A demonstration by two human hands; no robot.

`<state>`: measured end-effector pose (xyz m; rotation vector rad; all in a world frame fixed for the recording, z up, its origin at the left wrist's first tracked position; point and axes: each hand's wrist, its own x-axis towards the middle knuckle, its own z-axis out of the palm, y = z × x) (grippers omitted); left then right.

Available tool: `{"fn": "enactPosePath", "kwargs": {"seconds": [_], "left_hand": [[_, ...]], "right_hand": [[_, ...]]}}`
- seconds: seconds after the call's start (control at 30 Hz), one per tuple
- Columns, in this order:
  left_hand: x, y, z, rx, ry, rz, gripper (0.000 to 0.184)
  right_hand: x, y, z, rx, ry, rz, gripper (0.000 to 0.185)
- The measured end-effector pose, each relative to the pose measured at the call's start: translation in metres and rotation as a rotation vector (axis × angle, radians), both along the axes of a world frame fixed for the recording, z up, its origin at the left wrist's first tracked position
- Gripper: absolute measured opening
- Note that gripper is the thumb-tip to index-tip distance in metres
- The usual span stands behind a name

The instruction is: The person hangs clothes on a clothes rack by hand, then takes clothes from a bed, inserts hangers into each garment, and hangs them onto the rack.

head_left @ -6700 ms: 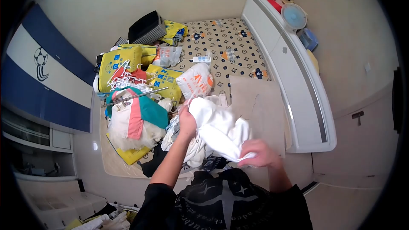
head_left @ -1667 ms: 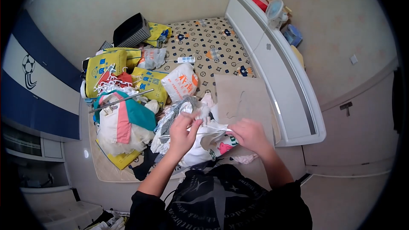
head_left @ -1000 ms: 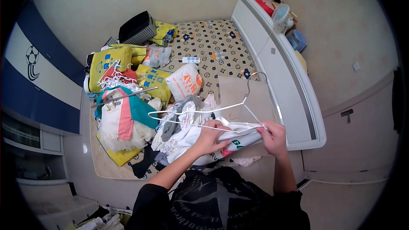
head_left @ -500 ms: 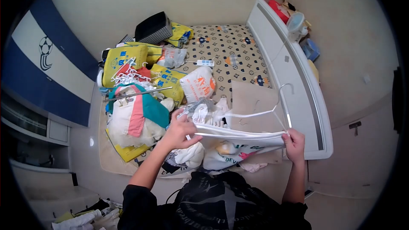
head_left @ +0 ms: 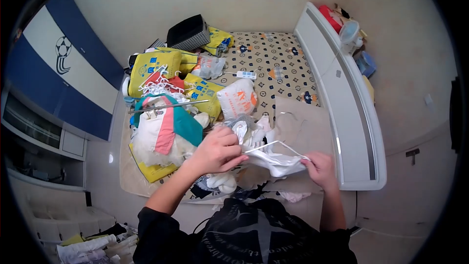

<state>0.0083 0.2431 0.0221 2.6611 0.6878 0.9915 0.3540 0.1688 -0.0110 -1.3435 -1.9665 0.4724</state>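
A white shirt (head_left: 276, 165) is stretched between my two hands above the near side of the bed. A white clothes hanger (head_left: 277, 142) shows along its upper edge, the bar bent at the middle. My left hand (head_left: 221, 150) is closed at the left end, where fabric and hanger meet. At the other end my right hand (head_left: 318, 168) pinches the cloth beside the hanger's tip. Most of the shirt's front is folded out of sight. Beneath lie white clothes (head_left: 242, 129) and a cream bundled garment (head_left: 222, 182).
On the bed (head_left: 266, 51) are yellow bags (head_left: 155, 66), a white plastic bag (head_left: 238, 99), a black basket (head_left: 188, 32), a heap of white hangers (head_left: 161, 83) and a metal rod (head_left: 168, 106) over a green, pink and white bundle (head_left: 163, 134). The white headboard (head_left: 342, 102) rises at right.
The shirt was spread wide with its printed front hanging down; now it is bunched and narrower. My right hand has moved left and slightly down, closer to my left hand.
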Motion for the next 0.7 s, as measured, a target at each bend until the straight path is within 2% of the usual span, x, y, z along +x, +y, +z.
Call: {"fn": "enactPosePath", "kwargs": {"seconds": [0.07, 0.17, 0.27, 0.3, 0.47, 0.53, 0.7], "left_hand": [[0.007, 0.004, -0.016, -0.049, 0.006, 0.026, 0.028], [0.018, 0.0, -0.019, -0.488, -0.188, 0.072, 0.025], [0.028, 0.004, -0.013, -0.609, 0.079, 0.016, 0.028], [0.034, 0.004, -0.018, -0.733, 0.076, 0.029, 0.028], [0.033, 0.007, -0.006, -0.699, -0.015, 0.042, 0.016], [0.023, 0.011, 0.004, -0.649, -0.093, -0.009, 0.017], [0.011, 0.013, 0.016, -0.677, -0.074, 0.112, 0.02]], "right_hand": [[-0.008, 0.004, 0.004, 0.035, -0.014, -0.009, 0.004], [-0.009, 0.005, 0.002, 0.04, -0.036, 0.005, 0.003], [-0.017, 0.006, -0.007, 0.06, -0.061, 0.039, 0.009], [-0.019, 0.006, -0.007, 0.075, -0.071, 0.053, 0.012], [0.0, 0.009, 0.002, 0.081, 0.013, -0.015, 0.016], [0.019, 0.008, 0.0, 0.075, -0.011, -0.043, 0.017], [0.061, 0.004, -0.02, 0.002, -0.052, -0.092, 0.015]]}}
